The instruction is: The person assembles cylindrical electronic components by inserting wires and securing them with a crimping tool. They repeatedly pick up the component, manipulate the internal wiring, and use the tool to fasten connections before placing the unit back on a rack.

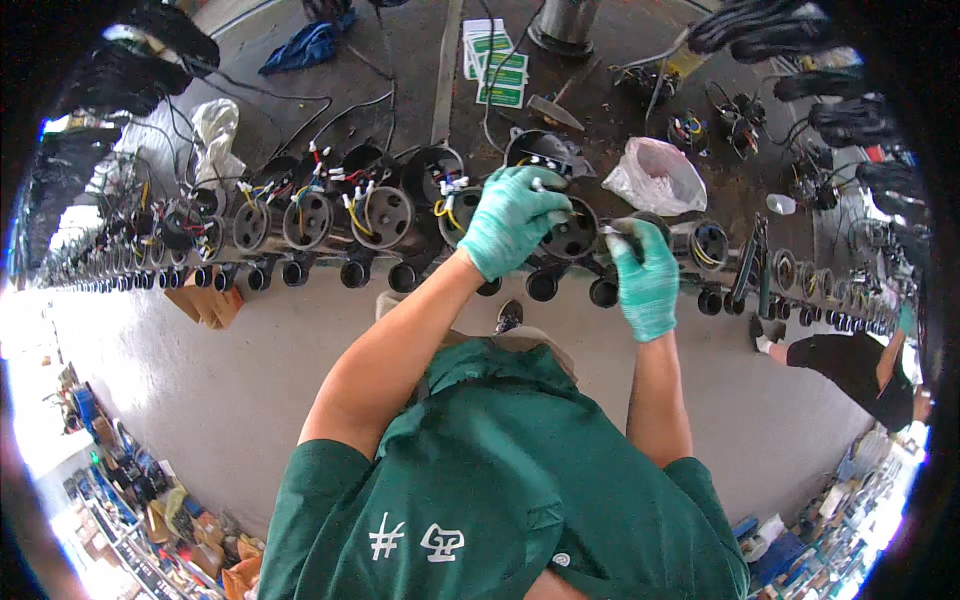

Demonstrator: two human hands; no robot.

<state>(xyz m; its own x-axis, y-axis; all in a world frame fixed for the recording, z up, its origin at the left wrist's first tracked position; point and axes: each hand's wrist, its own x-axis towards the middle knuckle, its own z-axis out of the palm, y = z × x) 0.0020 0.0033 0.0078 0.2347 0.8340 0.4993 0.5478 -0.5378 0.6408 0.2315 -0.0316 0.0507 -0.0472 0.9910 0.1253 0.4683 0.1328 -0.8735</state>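
Set in the row along the near edge of the table (418,100): one black round housing (575,238), taken as landmark. Left of it, nearest, four more wired housings (383,215), with others farther along, too many to count. To its right, one wired housing (708,245) with yellow wires. Beyond it, one hammer (557,112), one steel post (563,35) and several overlapping green-and-white leaflets (505,75). Just beyond and right of it, one pinkish plastic bag (655,185); well left of it, one whitish plastic bag (217,140). Far to its right, one co-worker (850,365).

Works with two green-gloved hands. Reaches the left hand (512,218) over the landmark's upper left rim, back of the hand up, forearm slanting, fingers bent together beside a white connector (540,184). Holds the right hand (648,282) just right of the landmark, forearm nearly straight, with thumb and forefinger curled narrowly. Too small and shadowed at the fingertips to tell of a grip in either.
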